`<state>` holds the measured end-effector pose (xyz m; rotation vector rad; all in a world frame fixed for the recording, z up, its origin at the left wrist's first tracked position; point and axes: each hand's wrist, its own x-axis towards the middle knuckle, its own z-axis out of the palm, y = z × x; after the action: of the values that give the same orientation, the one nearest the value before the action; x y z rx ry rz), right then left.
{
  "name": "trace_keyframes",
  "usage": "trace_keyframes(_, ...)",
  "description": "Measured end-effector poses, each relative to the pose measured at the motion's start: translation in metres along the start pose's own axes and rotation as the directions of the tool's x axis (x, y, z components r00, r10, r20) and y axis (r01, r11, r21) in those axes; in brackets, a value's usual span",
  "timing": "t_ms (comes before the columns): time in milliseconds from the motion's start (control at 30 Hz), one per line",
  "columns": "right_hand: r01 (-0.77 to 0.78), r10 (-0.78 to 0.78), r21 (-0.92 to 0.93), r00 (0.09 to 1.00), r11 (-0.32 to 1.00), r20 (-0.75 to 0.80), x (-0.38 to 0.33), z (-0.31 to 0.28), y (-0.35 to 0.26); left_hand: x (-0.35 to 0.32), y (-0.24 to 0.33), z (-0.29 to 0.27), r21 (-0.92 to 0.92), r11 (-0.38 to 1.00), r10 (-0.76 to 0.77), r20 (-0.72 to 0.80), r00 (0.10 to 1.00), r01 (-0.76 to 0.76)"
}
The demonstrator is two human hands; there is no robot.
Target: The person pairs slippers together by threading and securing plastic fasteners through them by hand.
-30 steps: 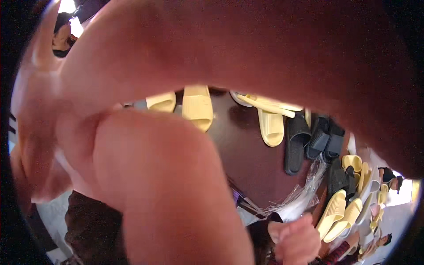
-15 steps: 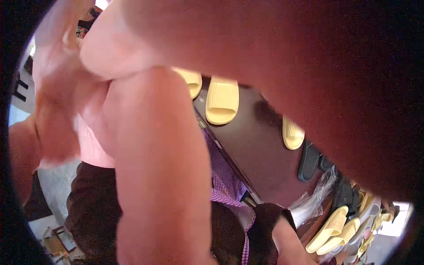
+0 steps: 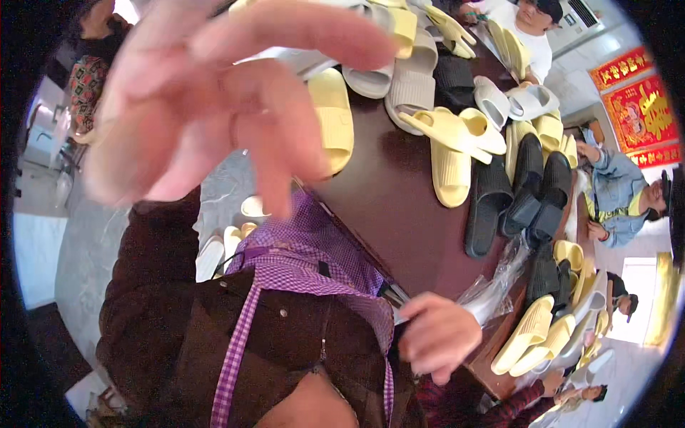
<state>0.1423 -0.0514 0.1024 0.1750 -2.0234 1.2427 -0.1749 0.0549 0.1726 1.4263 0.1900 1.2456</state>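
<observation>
Table (image 3: 399,214), slippers (image 3: 451,178), blurred left hand (image 3: 196,107)

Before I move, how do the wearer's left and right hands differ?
Apparent size: the left hand looms much larger than the right hand.
Pose: the left hand's fingers are spread; the right hand's look loosely curled.
Place: the left hand partly covers a yellow slipper in view; the right hand is lower, by the table edge.
Shared: both are bare, with nothing visibly held.

Slippers (image 3: 489,214) lie on the table (image 3: 399,214); plastic wrap (image 3: 494,294) lies right of the apron (image 3: 314,239).
</observation>
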Motion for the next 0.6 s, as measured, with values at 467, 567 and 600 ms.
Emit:
trace_keyframes(467, -0.468, 0.344, 0.246, 0.136, 0.849, -0.929, -0.074, -0.040, 0.102, 0.041, -0.223, -0.030, 0.638, 0.732, -0.244, -0.080, 0.966, 0.238)
trace_keyframes(567, -0.275, 0.370, 0.335, 0.084, 0.901, -0.925, -0.103, -0.052, 0.129, 0.064, -0.260, -0.014, 0.851, 0.525, -0.110, 0.041, 0.993, 0.023)
trace_keyframes(600, -0.277, 0.366, 0.332, 0.083, 0.902, -0.927, -0.108, -0.052, 0.129, 0.068, -0.266, -0.008, 0.894, 0.448, -0.134, 0.074, 0.988, -0.006)
